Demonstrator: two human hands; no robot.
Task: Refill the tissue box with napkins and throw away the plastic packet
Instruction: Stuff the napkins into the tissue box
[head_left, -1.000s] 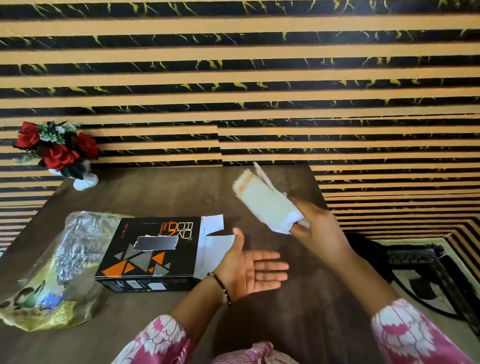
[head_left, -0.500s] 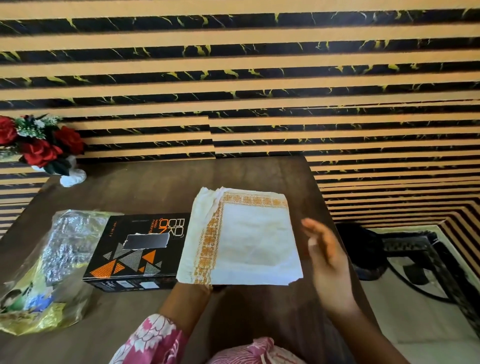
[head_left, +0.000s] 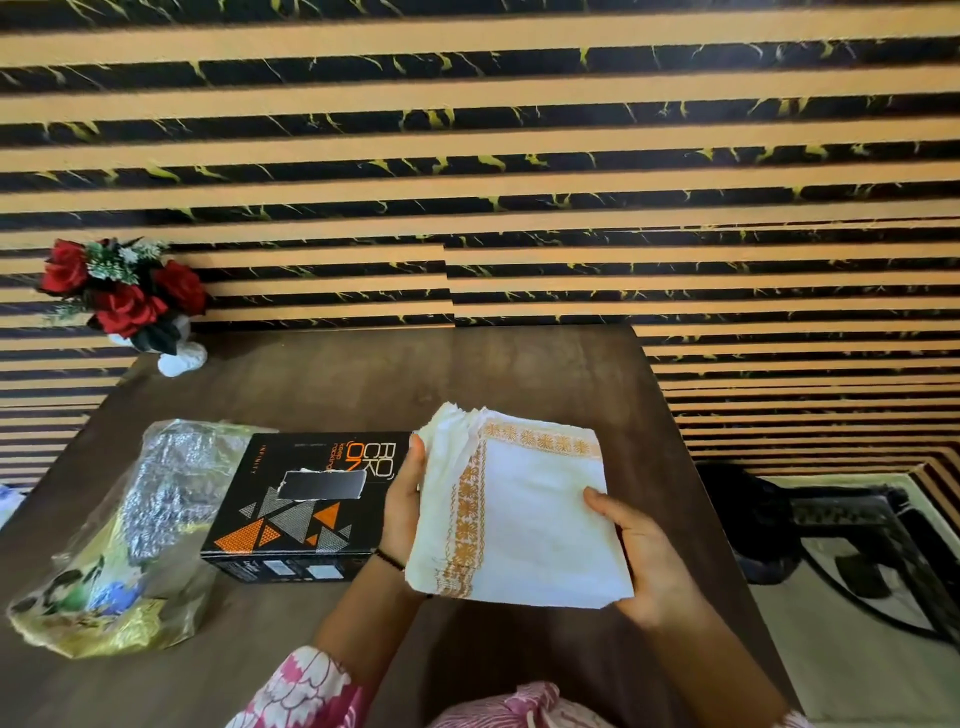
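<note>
A flat stack of white napkins (head_left: 535, 519) with an orange patterned border is held above the dark wooden table (head_left: 363, 379). My left hand (head_left: 405, 499) grips the stack's left edge, thumb on top. My right hand (head_left: 644, 561) holds its right edge, thumb on the top sheet. Just left of the stack lies the black tissue box (head_left: 306, 509) with orange and grey triangles and a slot in its top. Its right end is hidden behind my left hand and the napkins. A crumpled plastic packet (head_left: 124, 540), silvery and yellow, lies left of the box.
A white vase of red roses (head_left: 124, 301) stands at the table's back left corner. The striped wall runs behind the table. The table's right edge drops to a floor with a dark object (head_left: 769, 519) and a patterned rug (head_left: 883, 597).
The napkins went from a wad in my right hand to a flat stack on my left palm. Now both hands hold the stack by its edges.
</note>
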